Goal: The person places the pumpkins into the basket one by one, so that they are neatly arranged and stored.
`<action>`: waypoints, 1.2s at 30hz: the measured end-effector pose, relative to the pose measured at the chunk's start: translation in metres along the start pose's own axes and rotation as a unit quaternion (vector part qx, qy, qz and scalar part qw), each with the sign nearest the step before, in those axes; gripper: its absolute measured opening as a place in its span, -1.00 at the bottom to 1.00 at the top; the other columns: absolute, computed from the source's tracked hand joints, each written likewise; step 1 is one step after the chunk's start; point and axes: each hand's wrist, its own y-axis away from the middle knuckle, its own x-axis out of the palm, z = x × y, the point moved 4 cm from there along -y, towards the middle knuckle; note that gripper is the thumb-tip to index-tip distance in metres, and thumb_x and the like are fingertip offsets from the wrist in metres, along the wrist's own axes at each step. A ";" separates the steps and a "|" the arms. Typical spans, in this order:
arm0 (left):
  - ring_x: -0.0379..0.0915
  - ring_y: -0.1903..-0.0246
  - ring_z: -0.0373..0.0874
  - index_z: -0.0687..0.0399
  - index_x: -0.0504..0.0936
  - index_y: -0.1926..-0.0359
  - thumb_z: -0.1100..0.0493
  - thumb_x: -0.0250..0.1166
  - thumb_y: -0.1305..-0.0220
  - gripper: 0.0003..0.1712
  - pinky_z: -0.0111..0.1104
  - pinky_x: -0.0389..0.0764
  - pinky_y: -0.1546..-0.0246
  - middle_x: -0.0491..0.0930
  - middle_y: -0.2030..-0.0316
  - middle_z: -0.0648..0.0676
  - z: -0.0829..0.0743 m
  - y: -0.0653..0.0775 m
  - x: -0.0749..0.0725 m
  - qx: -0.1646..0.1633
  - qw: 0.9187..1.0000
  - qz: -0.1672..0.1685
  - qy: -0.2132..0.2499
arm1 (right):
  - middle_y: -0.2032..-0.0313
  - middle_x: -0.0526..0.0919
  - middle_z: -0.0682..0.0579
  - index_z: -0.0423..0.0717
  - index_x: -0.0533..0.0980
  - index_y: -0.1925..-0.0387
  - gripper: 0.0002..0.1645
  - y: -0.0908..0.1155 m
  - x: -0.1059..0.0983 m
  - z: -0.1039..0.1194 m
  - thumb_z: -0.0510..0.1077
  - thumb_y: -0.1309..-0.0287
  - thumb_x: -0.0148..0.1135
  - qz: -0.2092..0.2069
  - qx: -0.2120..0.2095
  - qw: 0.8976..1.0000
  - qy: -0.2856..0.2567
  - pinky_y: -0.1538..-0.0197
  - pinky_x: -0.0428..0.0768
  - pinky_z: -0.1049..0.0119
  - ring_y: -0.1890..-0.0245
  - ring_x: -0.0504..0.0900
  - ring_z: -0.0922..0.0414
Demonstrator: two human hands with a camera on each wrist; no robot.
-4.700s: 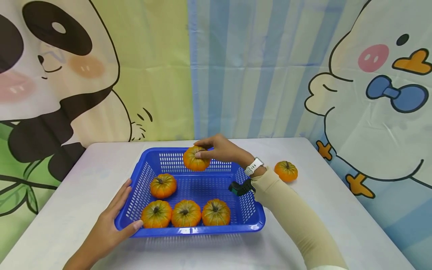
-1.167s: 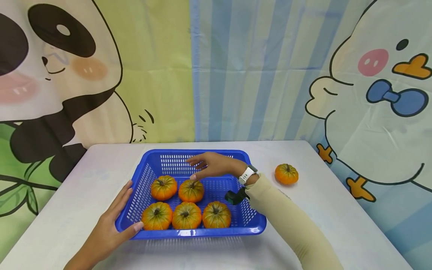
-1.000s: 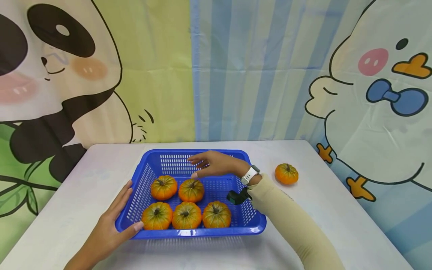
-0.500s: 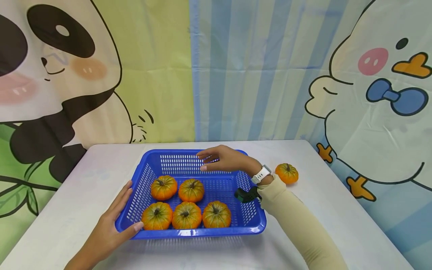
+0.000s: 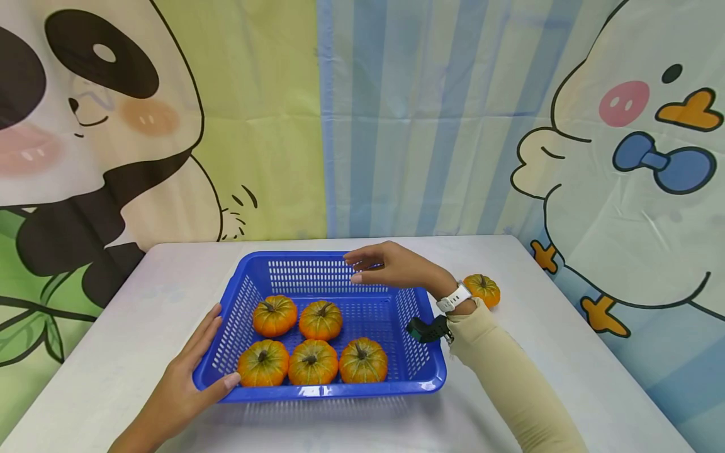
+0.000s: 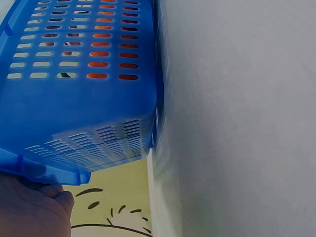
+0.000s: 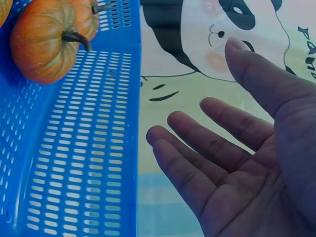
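A blue plastic basket (image 5: 416,384) stands on the white table with several small orange-green pumpkins (image 5: 274,315) inside: three along the near side, two behind them at the left and middle. My left hand (image 5: 175,390) rests on the basket's left rim, thumb on the near corner, fingers along the side; the left wrist view shows the basket's slotted outer wall (image 6: 79,103). Above the back right part of the basket hovers my right hand (image 5: 399,267), palm empty and fingers loosely spread in the right wrist view. One more pumpkin (image 5: 482,290) sits on the table, right of the basket, partly behind the right wrist.
A white watch (image 5: 454,297) and a black strap-on camera (image 5: 427,329) are on the right wrist. Behind the white table (image 5: 566,352) hangs a cloth backdrop (image 5: 385,119) with a panda and a white bird.
A pumpkin held by the right hand earlier now lies in the basket's back row, middle. The right hand has since let go, risen and moved right. The left hand stays put.
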 end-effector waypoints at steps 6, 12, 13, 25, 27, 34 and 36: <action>-0.11 -0.44 0.15 0.01 -0.03 -0.54 0.07 0.38 -0.16 0.05 -0.74 0.03 -0.09 -0.18 -0.52 -0.12 0.000 0.000 -0.001 0.007 1.000 -0.005 0.004 | -0.18 0.55 -0.06 -0.13 0.45 -0.28 -0.43 0.010 -0.008 0.001 -0.06 -0.28 0.26 -0.024 0.001 1.000 -0.008 -0.16 0.51 0.24 -0.17 0.53 0.02; -0.05 -0.41 0.26 0.01 -0.03 -0.54 0.03 0.38 -0.16 0.05 -0.53 0.16 -0.12 -0.18 -0.53 -0.10 -0.001 -0.001 -0.002 -0.003 1.000 0.000 -0.005 | -0.17 0.55 -0.08 -0.17 0.45 -0.26 -0.45 0.023 -0.015 -0.004 -0.08 -0.29 0.25 -0.051 -0.002 0.999 -0.009 -0.17 0.51 0.16 -0.14 0.55 0.01; -0.05 -0.41 0.26 0.01 -0.03 -0.54 0.03 0.38 -0.16 0.06 -0.42 0.22 -0.15 -0.18 -0.53 -0.10 -0.001 -0.001 -0.002 -0.005 1.000 0.001 -0.007 | -0.17 0.55 -0.08 -0.18 0.45 -0.27 -0.45 0.026 -0.016 -0.005 -0.08 -0.30 0.24 -0.054 -0.002 0.998 -0.010 -0.17 0.51 0.15 -0.14 0.55 0.01; -0.07 -0.41 0.26 0.01 -0.03 -0.54 0.03 0.38 -0.16 0.05 -0.39 0.22 -0.17 -0.17 -0.53 -0.05 -0.001 -0.001 -0.002 -0.003 1.000 0.000 -0.006 | -0.14 0.58 -0.06 -0.09 0.44 -0.28 -0.41 0.053 -0.024 -0.023 0.03 -0.29 0.24 -0.103 0.034 0.994 -0.005 -0.14 0.54 0.14 -0.11 0.57 0.10; -0.07 -0.42 0.25 0.00 -0.03 -0.54 0.03 0.38 -0.17 0.05 -0.32 0.22 -0.16 -0.17 -0.53 -0.06 -0.001 -0.001 -0.002 -0.006 1.000 0.001 -0.008 | -0.13 0.59 -0.01 -0.05 0.45 -0.28 -0.39 0.058 -0.024 -0.027 0.08 -0.27 0.25 -0.111 0.052 0.992 -0.013 -0.14 0.54 0.11 -0.11 0.56 0.11; -0.08 -0.42 0.23 -0.01 -0.05 -0.54 0.03 0.37 -0.18 0.05 -0.56 0.13 -0.12 -0.19 -0.53 -0.10 -0.001 -0.001 -0.001 -0.003 1.000 0.000 -0.009 | -0.13 0.58 0.01 -0.01 0.46 -0.27 -0.35 0.076 -0.026 -0.035 0.19 -0.23 0.25 -0.138 0.091 0.984 -0.073 -0.20 0.47 -0.01 -0.16 0.52 0.06; -0.09 -0.43 0.22 -0.01 -0.05 -0.54 0.03 0.36 -0.18 0.04 -0.57 0.14 -0.12 -0.19 -0.53 -0.11 -0.001 -0.001 -0.001 -0.002 1.000 0.000 -0.008 | -0.16 0.56 -0.07 -0.09 0.44 -0.28 -0.34 0.079 -0.026 -0.037 0.16 -0.25 0.24 -0.144 0.087 0.982 -0.081 -0.21 0.46 -0.03 -0.18 0.51 0.02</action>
